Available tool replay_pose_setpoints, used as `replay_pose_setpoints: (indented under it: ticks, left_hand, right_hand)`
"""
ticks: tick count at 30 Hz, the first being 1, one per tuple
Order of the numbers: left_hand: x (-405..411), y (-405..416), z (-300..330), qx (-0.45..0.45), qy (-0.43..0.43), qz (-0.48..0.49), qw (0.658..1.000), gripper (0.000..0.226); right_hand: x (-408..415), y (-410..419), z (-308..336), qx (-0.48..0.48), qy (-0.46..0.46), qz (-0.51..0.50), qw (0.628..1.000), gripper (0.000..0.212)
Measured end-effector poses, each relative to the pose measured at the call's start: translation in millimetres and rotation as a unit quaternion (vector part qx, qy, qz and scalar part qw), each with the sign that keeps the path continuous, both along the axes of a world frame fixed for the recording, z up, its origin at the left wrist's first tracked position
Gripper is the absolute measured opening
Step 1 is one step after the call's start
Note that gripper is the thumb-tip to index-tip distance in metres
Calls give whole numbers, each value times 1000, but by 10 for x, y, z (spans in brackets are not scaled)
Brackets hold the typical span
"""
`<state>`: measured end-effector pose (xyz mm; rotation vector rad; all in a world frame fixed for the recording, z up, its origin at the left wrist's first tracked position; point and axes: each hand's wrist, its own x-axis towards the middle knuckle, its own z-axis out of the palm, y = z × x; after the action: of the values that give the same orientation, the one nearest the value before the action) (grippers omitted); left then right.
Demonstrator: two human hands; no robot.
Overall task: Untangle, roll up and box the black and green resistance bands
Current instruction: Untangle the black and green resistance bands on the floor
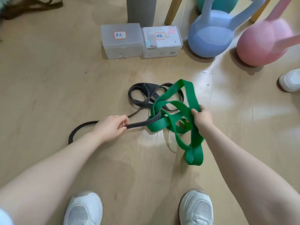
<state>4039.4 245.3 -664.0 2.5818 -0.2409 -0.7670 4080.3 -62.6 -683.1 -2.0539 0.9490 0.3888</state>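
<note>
A black resistance band (142, 93) and a wide green resistance band (190, 95) lie knotted together on the wooden floor. My left hand (112, 127) pinches a strand of the black band that runs into the knot. My right hand (202, 119) grips loops of the green band and holds them lifted off the floor, with one loop hanging down below the wrist. Two lidded translucent boxes stand side by side further back: the left box (121, 41) and the right box (162, 43), each with a red-framed label.
A blue kettlebell (211, 34) and a pink kettlebell (263, 41) stand to the right of the boxes, near wooden legs (172, 12) and a grey post (141, 10). Another person's white shoe (290, 80) is at the right edge. My own white shoes (84, 208) are below.
</note>
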Motion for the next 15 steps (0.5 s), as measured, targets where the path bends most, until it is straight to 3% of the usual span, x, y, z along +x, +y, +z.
replay_pose_setpoints:
  ticks: [2, 4, 6, 8, 10, 12, 15]
  left_hand:
    - [60, -178, 3, 25, 9, 23, 999, 8]
    - [119, -336, -6, 43, 7, 33, 999, 23]
    - [148, -480, -37, 11, 0, 45, 999, 41]
    - [168, -622, -71, -48, -5, 56, 997, 43]
    - [206, -732, -129, -75, -10, 52, 996, 41]
    - [243, -811, -195, -81, -4, 50, 995, 37]
    - [274, -882, -279, -82, 7, 59, 995, 25]
  right_hand:
    - [-106, 119, -2, -29, 55, 51, 997, 35]
    - [-149, 222, 5, -123, 118, 118, 978, 77]
    - [-175, 374, 108, -258, 82, 240, 932, 92]
    - [-117, 535, 218, -323, -68, 363, 871, 81]
    - [75, 642, 270, -283, -161, 459, 827, 59]
    - [271, 677, 217, -238, -141, 562, 780, 46]
    - [427, 691, 33, -238, -55, 696, 675, 57]
